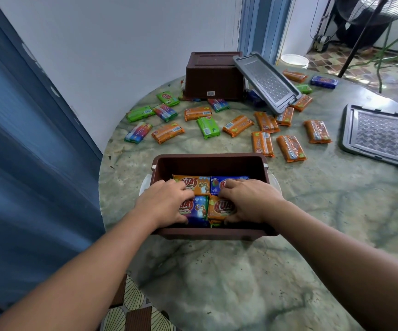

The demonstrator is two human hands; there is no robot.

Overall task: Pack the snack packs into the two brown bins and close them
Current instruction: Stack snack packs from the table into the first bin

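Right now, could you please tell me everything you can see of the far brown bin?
The far bin is dark brown, looks plastic, and stands upside down near the table's back edge by the wall. A small barcode sticker sits low on its near side. A grey lid leans against its right side; snack packs lie around its base.

Round table (240, 283) with green-veined marble top, set against a plain white wall (121, 44). Blue curtain (26, 139) at left. Blue door frame (262, 25) beyond; a white bucket (294, 60) beside it. Patterned tile floor (360, 65) (brightly daylit at right). Pedestal fan (372, 10) nearby.
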